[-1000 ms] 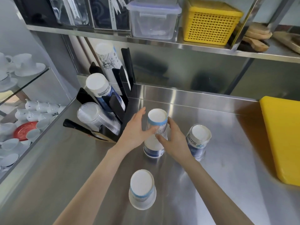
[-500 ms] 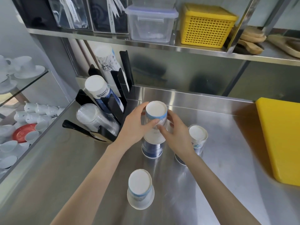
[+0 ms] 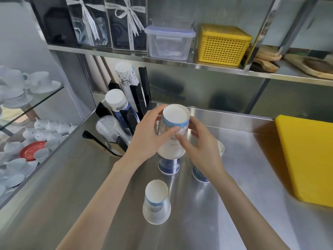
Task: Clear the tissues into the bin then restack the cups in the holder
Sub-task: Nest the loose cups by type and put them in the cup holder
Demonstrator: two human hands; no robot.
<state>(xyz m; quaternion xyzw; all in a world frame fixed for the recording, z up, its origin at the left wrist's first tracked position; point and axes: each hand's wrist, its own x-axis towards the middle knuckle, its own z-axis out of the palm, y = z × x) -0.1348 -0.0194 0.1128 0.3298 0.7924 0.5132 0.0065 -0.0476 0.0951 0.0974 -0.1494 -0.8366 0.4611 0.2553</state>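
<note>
An upside-down white paper cup with a blue band [image 3: 174,127] is held in the air between my left hand [image 3: 147,136] and my right hand [image 3: 201,150]. Right under it stands another inverted cup [image 3: 169,164] on the steel counter. A third inverted cup [image 3: 201,173] is partly hidden behind my right hand. A fourth [image 3: 156,204] stands alone nearer to me. The black cup holder [image 3: 133,112] sits at the back left, holding stacks of paper cups [image 3: 117,103] and clear plastic cups [image 3: 110,129].
A thick yellow board [image 3: 306,159] lies on the counter [image 3: 243,186] at the right. The shelf above carries a yellow basket [image 3: 223,46], a clear lidded box [image 3: 169,42] and wooden boards. Left of the counter, glass shelves hold white teacups and a red saucer [image 3: 32,150].
Both hands have lifted the top cup up off the cup beneath it. The view has tilted up slightly; the other cups stand as before.
</note>
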